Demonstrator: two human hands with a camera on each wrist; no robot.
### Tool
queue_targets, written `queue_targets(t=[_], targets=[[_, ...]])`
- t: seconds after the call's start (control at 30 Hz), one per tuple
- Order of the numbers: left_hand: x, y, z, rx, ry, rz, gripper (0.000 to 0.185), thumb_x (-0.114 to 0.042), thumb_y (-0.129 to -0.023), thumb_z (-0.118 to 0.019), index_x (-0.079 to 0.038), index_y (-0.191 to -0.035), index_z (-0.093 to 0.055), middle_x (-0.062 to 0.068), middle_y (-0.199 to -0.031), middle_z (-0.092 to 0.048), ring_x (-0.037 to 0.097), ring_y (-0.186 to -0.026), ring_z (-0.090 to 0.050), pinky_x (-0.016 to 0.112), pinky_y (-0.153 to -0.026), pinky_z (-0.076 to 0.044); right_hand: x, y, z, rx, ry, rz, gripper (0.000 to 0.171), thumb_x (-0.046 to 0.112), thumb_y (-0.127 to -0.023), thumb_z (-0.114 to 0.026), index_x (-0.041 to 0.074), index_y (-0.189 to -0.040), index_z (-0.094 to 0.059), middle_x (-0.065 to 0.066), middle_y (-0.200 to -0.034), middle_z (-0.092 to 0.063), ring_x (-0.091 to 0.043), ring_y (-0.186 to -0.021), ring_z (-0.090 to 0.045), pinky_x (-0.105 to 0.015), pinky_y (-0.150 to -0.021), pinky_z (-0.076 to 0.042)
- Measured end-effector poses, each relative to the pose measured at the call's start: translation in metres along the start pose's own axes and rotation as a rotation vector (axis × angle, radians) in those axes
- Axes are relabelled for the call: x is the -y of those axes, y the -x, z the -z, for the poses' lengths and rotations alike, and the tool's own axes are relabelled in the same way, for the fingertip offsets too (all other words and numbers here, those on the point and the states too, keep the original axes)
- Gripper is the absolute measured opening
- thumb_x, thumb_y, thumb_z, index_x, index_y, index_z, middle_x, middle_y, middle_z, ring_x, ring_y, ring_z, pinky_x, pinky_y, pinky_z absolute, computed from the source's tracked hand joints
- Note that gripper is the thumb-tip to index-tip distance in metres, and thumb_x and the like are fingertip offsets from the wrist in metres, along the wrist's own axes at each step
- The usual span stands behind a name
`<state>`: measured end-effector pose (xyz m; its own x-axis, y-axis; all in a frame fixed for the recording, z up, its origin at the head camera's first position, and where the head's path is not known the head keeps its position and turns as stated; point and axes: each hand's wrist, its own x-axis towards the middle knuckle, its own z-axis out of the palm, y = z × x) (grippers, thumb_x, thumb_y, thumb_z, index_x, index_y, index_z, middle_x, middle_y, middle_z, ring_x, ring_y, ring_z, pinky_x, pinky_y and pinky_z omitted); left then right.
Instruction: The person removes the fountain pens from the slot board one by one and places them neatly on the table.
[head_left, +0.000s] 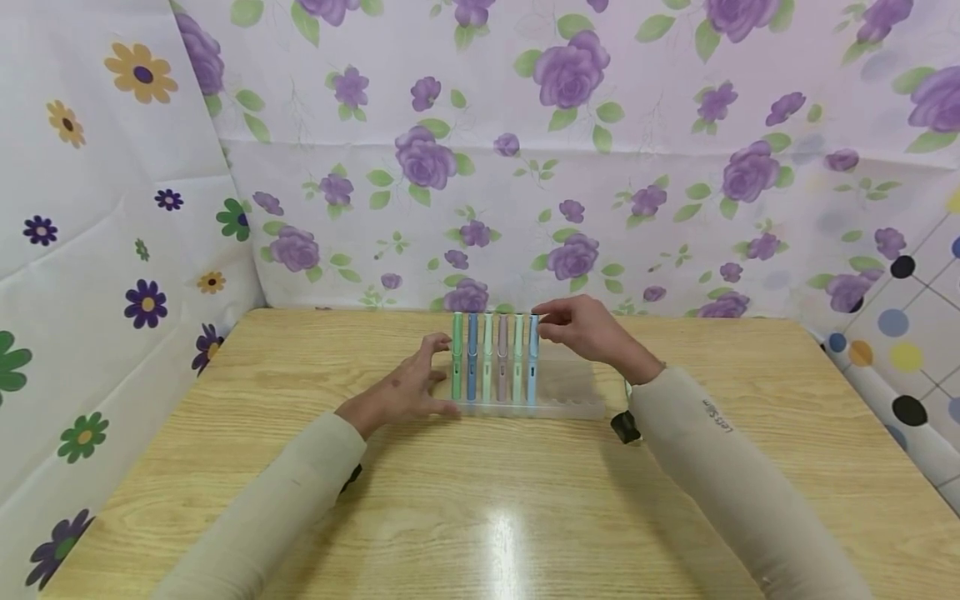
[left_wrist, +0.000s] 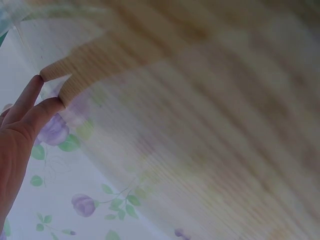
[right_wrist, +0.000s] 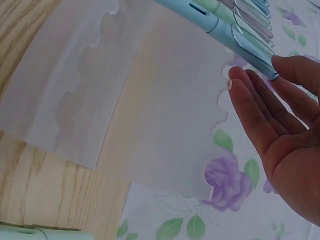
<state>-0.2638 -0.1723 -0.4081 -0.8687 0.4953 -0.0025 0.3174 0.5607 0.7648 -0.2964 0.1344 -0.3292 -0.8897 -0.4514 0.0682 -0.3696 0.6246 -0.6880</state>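
A clear plastic tray lies on the wooden table with several pastel pens side by side in its left half. The light-blue pen is the rightmost. My right hand reaches over the tray's far edge, and its fingertips touch that pen's far end. In the right wrist view the hand has nearly straight fingers, and the pen ends against a fingertip. My left hand rests with spread fingers at the tray's left edge beside the green pen. The left wrist view is blurred, with straight fingers touching the tray's corner.
The tray's right half holds no pens. A pale green object lies on the table near the tray's right end. Flowered cloth walls close in the table at the back and both sides.
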Motion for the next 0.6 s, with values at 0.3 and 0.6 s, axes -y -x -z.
queue_targets(t=[0.3, 0.6], targets=[[-0.001, 0.001, 0.002, 0.005, -0.001, 0.004, 0.101, -0.018, -0.080, -0.087, -0.017, -0.148, -0.012, 0.019, -0.159, -0.021, 0.044, -0.129, -0.050, 0.054, -0.107, -0.041, 0.004, -0.001, -0.009, -0.055, -0.026, -0.024, 0.028, 0.019, -0.096, -0.069, 0.004, -0.121, -0.066, -0.013, -0.106, -0.073, -0.026, -0.096, -0.069, -0.043, -0.081, -0.056], [0.000, 0.001, 0.001, 0.011, 0.014, 0.010, 0.102, -0.018, -0.079, -0.088, -0.019, -0.148, -0.012, 0.020, -0.159, -0.021, 0.044, -0.130, -0.050, 0.054, -0.108, -0.040, 0.005, 0.003, -0.002, -0.042, -0.035, 0.009, 0.027, 0.015, -0.099, -0.065, 0.002, -0.121, -0.058, -0.014, -0.104, -0.072, -0.028, -0.092, -0.070, -0.042, -0.081, -0.057]])
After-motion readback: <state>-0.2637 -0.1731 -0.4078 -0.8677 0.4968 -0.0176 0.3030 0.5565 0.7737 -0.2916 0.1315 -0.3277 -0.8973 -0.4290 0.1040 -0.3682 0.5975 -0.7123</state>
